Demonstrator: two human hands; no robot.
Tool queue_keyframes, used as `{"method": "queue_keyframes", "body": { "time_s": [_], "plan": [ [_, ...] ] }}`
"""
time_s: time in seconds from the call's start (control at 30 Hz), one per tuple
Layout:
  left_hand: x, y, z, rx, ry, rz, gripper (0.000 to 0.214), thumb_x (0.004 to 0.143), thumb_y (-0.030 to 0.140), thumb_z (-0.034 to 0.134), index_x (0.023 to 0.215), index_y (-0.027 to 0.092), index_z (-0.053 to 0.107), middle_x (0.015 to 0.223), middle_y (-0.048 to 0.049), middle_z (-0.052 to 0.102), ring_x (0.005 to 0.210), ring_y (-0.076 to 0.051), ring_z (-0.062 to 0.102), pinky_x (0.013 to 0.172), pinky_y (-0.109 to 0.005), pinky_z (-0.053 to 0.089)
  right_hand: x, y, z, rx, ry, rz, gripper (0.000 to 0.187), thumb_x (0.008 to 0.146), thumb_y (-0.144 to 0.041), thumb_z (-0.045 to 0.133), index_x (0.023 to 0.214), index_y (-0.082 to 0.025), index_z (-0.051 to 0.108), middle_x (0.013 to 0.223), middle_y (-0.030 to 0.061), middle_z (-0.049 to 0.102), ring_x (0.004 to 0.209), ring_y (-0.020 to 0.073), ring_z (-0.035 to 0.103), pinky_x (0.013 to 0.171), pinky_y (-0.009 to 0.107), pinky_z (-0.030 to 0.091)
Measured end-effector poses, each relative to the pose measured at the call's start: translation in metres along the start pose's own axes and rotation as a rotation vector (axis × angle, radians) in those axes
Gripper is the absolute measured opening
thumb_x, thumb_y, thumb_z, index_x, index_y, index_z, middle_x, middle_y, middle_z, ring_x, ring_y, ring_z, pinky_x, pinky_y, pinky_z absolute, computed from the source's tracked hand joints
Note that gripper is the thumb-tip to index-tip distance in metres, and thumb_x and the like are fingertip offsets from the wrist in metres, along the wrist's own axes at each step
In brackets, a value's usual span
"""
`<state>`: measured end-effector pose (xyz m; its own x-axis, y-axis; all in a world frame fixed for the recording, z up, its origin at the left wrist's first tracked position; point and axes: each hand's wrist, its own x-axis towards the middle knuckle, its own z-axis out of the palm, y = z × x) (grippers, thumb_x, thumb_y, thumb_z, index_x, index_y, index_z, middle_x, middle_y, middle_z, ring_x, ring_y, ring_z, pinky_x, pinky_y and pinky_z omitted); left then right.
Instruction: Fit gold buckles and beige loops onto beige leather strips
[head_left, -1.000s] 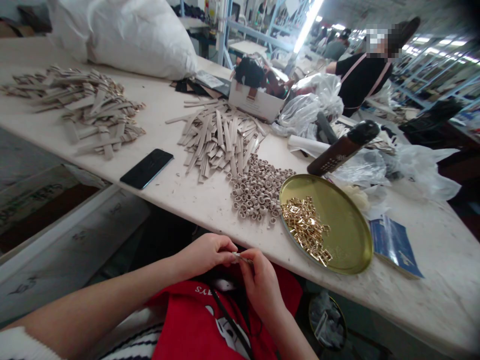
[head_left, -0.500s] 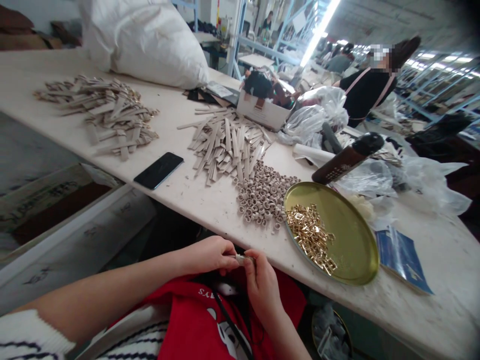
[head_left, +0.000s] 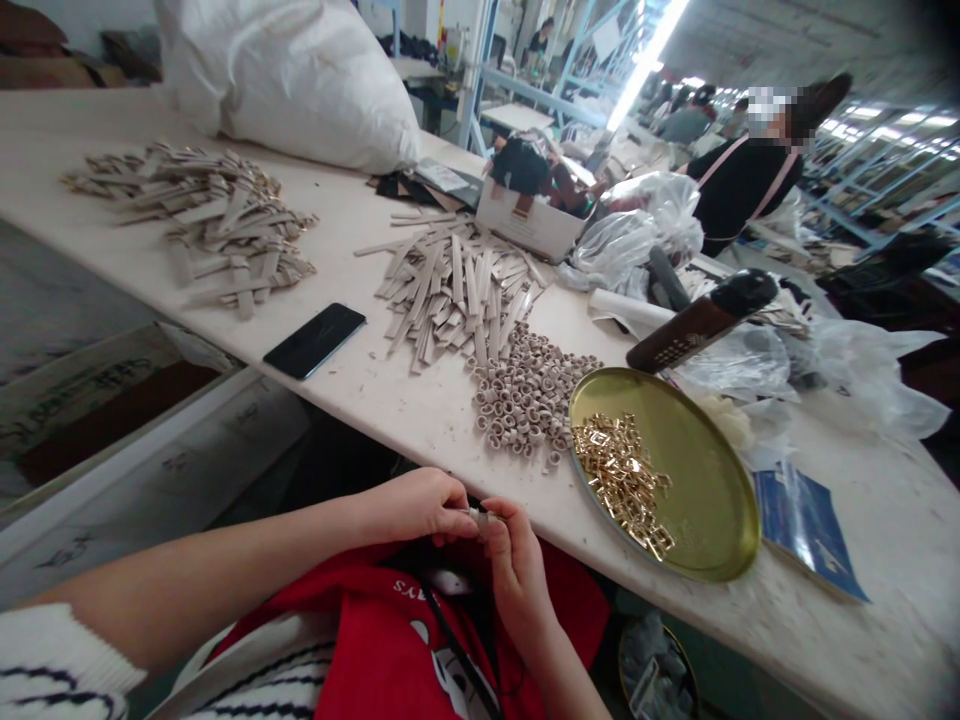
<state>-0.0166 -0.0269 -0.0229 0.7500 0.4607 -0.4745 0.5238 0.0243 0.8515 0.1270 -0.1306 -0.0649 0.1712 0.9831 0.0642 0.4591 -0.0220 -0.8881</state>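
Note:
My left hand [head_left: 431, 508] and my right hand [head_left: 514, 555] meet above my lap, just off the table's front edge. Both are closed, pinching a small light grey strap [head_left: 480, 517] between the fingertips; most of it is covered by the fingers. Beyond them lies a heap of small grey loops [head_left: 525, 395], and behind that a pile of flat grey straps [head_left: 450, 290]. To the right, gold buckles [head_left: 619, 470] are heaped in a round gold tray [head_left: 705, 500]. Another pile of straps [head_left: 217, 215], some with gold ends, is at the far left.
A black phone [head_left: 315, 340] lies near the front edge. At the back are a big white sack [head_left: 292, 80] and a white box [head_left: 525, 222] of dark items. A brown bottle [head_left: 697, 320] leans behind the tray, beside plastic bags [head_left: 862, 370] and a blue packet [head_left: 810, 530]. A person [head_left: 742, 185] stands beyond.
My hands stay together on the strap, with only a slight shift of the fingers. The view has tilted a little; the things on the table lie as before.

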Motion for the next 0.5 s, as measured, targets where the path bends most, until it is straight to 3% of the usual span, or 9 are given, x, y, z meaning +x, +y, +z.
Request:
{"method": "queue_keyframes", "body": {
  "time_s": [0.2, 0.33, 0.5],
  "plan": [
    [-0.002, 0.005, -0.003, 0.084, 0.033, 0.064, 0.025, 0.076, 0.034, 0.047, 0.068, 0.015, 0.06, 0.062, -0.0006, 0.064, 0.054, -0.012, 0.058, 0.049, -0.018, 0.039, 0.008, -0.001, 0.005, -0.148, 0.051, -0.089, 0.021, 0.09, -0.026, 0.032, 0.098, -0.018, 0.05, 0.086, 0.0062, 0.062, 0.078, 0.0165, 0.059, 0.07, 0.028, 0.046],
    [0.0, 0.008, -0.019, 0.254, 0.07, 0.073, 0.024, 0.079, 0.032, 0.044, 0.071, 0.016, 0.061, 0.064, -0.0013, 0.065, 0.054, -0.012, 0.057, 0.049, -0.018, 0.038, 0.03, -0.01, 0.013, -0.225, 0.058, -0.14, 0.024, 0.09, -0.026, 0.029, 0.099, -0.017, 0.049, 0.084, 0.0072, 0.065, 0.073, 0.0171, 0.062, 0.063, 0.027, 0.047],
    [0.011, -0.002, -0.067, 0.776, 0.406, 0.087, 0.032, 0.082, 0.045, 0.043, 0.084, 0.02, 0.062, 0.071, -0.0041, 0.066, 0.067, -0.018, 0.059, 0.055, -0.023, 0.036, 0.066, -0.013, 0.026, -0.472, 0.041, -0.176, 0.031, 0.089, -0.03, 0.032, 0.106, -0.012, 0.051, 0.072, 0.0084, 0.067, 0.062, 0.0217, 0.064, 0.052, 0.029, 0.045]
  ]
}}
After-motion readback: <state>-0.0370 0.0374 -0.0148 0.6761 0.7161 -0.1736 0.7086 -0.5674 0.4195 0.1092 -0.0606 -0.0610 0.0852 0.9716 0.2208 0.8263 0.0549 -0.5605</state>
